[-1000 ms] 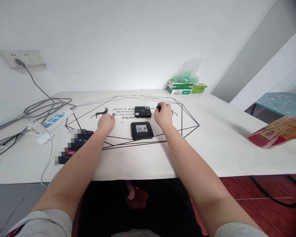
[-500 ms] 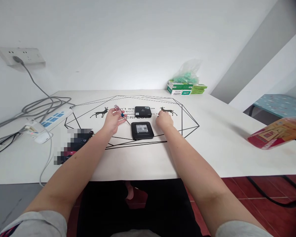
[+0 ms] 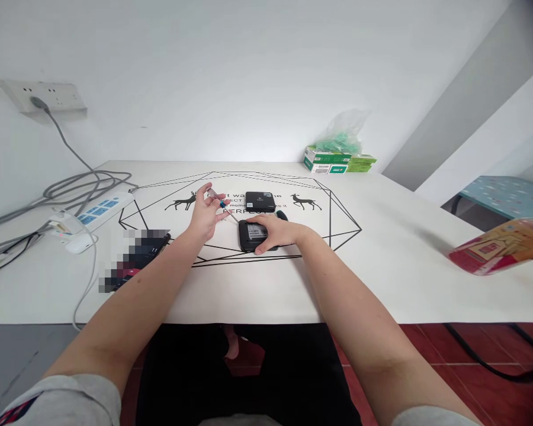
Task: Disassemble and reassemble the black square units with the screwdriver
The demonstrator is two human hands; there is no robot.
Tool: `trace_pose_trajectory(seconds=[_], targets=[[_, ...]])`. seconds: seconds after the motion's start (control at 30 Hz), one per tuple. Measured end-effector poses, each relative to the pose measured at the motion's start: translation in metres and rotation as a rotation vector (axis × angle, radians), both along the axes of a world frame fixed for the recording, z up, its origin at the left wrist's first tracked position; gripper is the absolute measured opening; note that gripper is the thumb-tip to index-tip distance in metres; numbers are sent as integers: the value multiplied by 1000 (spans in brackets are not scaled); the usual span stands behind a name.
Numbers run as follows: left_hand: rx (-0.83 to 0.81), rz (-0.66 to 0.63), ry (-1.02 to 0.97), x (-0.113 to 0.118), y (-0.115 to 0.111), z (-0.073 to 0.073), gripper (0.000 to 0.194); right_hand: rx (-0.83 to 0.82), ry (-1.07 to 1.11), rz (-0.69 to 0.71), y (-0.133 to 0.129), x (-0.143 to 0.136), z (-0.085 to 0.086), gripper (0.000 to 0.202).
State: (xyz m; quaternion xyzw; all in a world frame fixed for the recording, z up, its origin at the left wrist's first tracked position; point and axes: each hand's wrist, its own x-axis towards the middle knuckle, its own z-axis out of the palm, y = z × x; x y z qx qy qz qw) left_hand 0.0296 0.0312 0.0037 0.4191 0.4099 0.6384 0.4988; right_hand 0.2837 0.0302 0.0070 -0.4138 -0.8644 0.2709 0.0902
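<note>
My left hand (image 3: pixel 205 212) is closed on a screwdriver (image 3: pixel 222 204) with a clear handle and a thin metal shaft. Its tip points at the upper left corner of a black square device (image 3: pixel 246 238) with a white label. Across the top of that device lies my right hand (image 3: pixel 273 231), fingers spread, covering part of the label. Just behind sits a second flat black box (image 3: pixel 260 201). A small dark object (image 3: pixel 282 216) shows beyond my right hand; what it is I cannot make out.
A power strip (image 3: pixel 102 211) with cables lies at the left, near a partly pixelated dark object (image 3: pixel 146 251). Green and white boxes (image 3: pixel 327 157) under a plastic bag stand by the wall. At the right is an orange and red container (image 3: pixel 493 248).
My right hand has moved left from beside the devices onto the labelled one. The small dark object now shows behind it. My left hand still holds the screwdriver at the corner.
</note>
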Motion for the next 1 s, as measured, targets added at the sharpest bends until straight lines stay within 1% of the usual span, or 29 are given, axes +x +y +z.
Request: trace_pose_trajectory(seconds=[0.1, 0.2, 0.3, 0.43, 0.57, 0.7, 0.77, 0.9, 1.0], targets=[[21, 7, 23, 0, 1, -1, 55, 39, 16, 10, -1, -7, 0, 109], [43, 44, 50, -1, 3, -1, 58, 53, 40, 5, -2, -14, -2, 107], [79, 79, 126, -3, 3, 1, 61, 57, 68, 12, -2, -20, -5, 107], [170, 78, 232, -4, 3, 2, 59, 53, 142, 9, 1, -26, -12, 105], [282, 60, 352, -9, 9, -5, 61, 56, 178, 4, 5, -28, -15, 103], [424, 11, 487, -15, 18, -15, 62, 36, 183, 30, 8, -26, -16, 104], [442, 2, 514, -17, 19, -16, 61, 34, 194, 40, 8, -25, -16, 103], [440, 11, 517, -14, 13, -14, 56, 18, 181, 31, 8, -25, -16, 105], [413, 61, 544, -10, 8, -12, 42, 13, 167, 27, 7, -25, -15, 106]])
